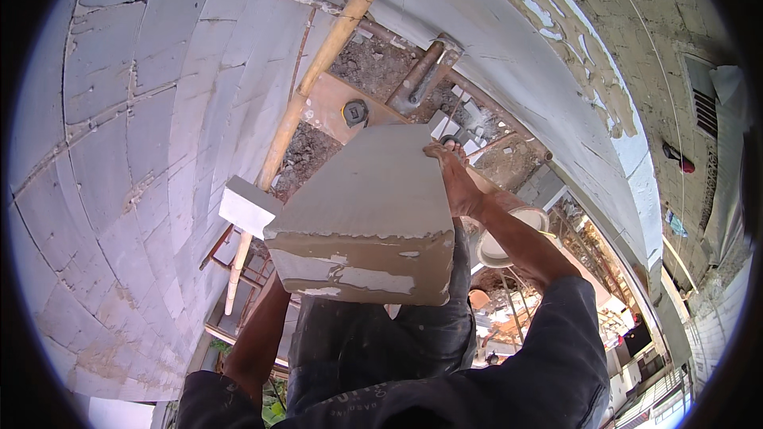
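Building site: unplastered block wall [111, 214] with rough mortar joints, wooden scaffold pole [324, 63], rubble [373, 56] below.

A dark printed shirt [517, 373] tops dark trousers [350, 342].

The large wedge-looking pale grey block [369, 183] is plain on its broad face; its near face is banded with brown mortar around irregular whitish patches. The compact black-and-yellow tape measure [354, 114] shows against the flat tan board [321, 105]. The long round wooden pole [331, 48] is honey-yellow. The pale blue-grey block wall [111, 167] carries darker joint lines, and the charcoal cloth trousers [358, 349] bear pale specks
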`<state>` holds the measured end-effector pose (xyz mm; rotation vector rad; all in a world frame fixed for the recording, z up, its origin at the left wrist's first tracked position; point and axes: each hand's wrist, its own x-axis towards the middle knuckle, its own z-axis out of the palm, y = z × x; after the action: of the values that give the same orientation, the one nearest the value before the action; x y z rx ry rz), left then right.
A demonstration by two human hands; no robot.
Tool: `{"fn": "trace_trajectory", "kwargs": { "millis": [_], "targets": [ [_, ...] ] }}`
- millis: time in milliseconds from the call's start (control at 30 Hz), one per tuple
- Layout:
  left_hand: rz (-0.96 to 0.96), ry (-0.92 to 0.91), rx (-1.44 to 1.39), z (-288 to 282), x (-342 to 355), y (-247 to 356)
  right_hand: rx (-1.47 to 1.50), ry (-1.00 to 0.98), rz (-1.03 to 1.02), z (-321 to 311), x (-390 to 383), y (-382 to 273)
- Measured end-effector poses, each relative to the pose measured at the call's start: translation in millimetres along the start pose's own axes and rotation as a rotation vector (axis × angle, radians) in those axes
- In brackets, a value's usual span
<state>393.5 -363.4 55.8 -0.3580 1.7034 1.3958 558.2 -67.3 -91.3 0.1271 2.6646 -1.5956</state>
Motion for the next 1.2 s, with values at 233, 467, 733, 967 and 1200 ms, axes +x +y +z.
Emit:
{"fn": "trace_trajectory", "kwargs": {
  "millis": [233, 467, 733, 967, 1200],
  "targets": [
    [-0.023, -0.006, -0.089, 10.9, -14.9, -38.6, 0.01, 0.07, 0.039, 18.3, 17.9, -23.2],
    [-0.045, 0.011, -0.121, 27.3, -25.1, -56.6, 0.152, 0.045, 0.224, 24.3, 51.4, -66.2],
    [-0.042, 0.108, -0.179, 44.3, -60.3, -30.9, 0.006, 0.275, 0.14, -48.5, 51.8, -170.0],
    [-0.113, 0.209, -0.437, 102.4, -107.4, 22.7, -0.195, 0.099, 0.173, -177.8, 16.4, -278.6],
    [-0.176, 0.284, -0.683, 192.9, -134.5, 101.0, -0.318, -0.034, 0.209, -258.1, -23.6, -327.6]
  ]
}}
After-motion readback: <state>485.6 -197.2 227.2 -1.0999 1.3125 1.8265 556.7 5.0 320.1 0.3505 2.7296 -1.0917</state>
